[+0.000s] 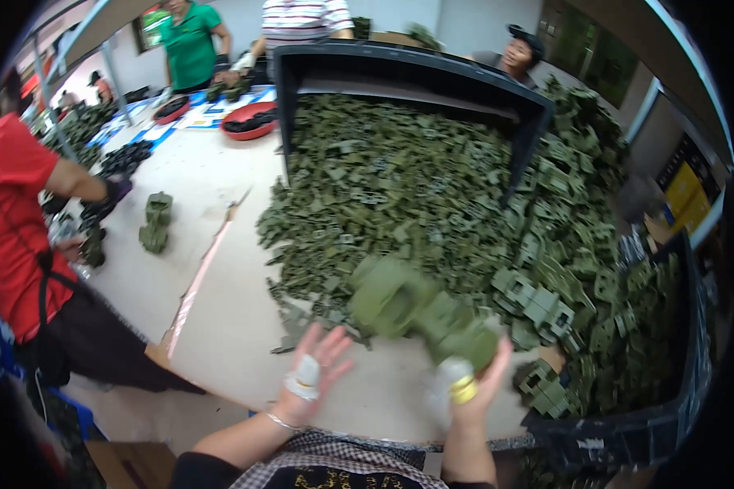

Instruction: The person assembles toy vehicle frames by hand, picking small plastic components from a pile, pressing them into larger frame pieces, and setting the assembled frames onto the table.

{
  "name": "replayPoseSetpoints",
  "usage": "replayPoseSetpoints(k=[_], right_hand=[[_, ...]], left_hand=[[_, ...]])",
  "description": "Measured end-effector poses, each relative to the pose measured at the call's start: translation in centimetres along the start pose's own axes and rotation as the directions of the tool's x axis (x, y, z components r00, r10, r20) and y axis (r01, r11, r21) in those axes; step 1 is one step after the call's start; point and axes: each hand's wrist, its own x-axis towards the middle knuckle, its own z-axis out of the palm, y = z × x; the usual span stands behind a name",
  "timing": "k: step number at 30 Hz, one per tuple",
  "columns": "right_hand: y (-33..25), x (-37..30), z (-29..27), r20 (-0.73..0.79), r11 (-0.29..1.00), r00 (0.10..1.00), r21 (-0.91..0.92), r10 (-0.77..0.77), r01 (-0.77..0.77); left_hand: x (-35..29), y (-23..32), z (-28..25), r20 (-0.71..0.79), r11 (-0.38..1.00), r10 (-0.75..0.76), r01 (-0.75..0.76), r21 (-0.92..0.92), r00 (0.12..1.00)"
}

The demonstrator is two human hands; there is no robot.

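My right hand (479,387) grips one end of a bulky olive-green plastic assembly (424,314), smeared by motion, above the near part of the table. Its shape looks like a toy vehicle body, though the blur hides its details. Yellow and white wrapping shows on that hand's fingers. To the left, my left hand (316,368) is open and holds nothing, its fingers spread and white tape around one of them. Just beyond both hands, a heap of small olive-green plastic parts (383,187) spills from a black bin (416,57) lying open toward me.
Larger green parts (559,269) pile up at the right, beside a black crate (628,436). A similar green assembly (156,222) lies on the table (228,301) at left. A person in red (16,204) works there; others stand beyond, near red bowls (250,122).
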Motion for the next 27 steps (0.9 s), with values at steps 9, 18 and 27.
replayPoseSetpoints(k=[9, 18, 27], right_hand=[[0.2, -5.3, 2.3, 0.423, 0.952, 0.872, 0.060, 0.247, -0.299], [-1.3, -4.3, 4.7, 0.563, 0.945, 0.809, -0.326, 0.168, 0.030], [-4.1, 2.9, -0.6, 0.381, 0.383, 0.917, -0.834, -0.122, 0.398]], left_hand=[[-1.9, -1.4, -3.8, -0.210, 0.954, 0.010, 0.054, 0.295, 0.978], [-2.8, -0.4, 0.7, 0.262, 0.595, 0.180, -0.318, 0.738, 0.948], [-2.3, 4.9, -8.8, -0.370, 0.848, 0.194, 0.034, 0.529, 0.909]])
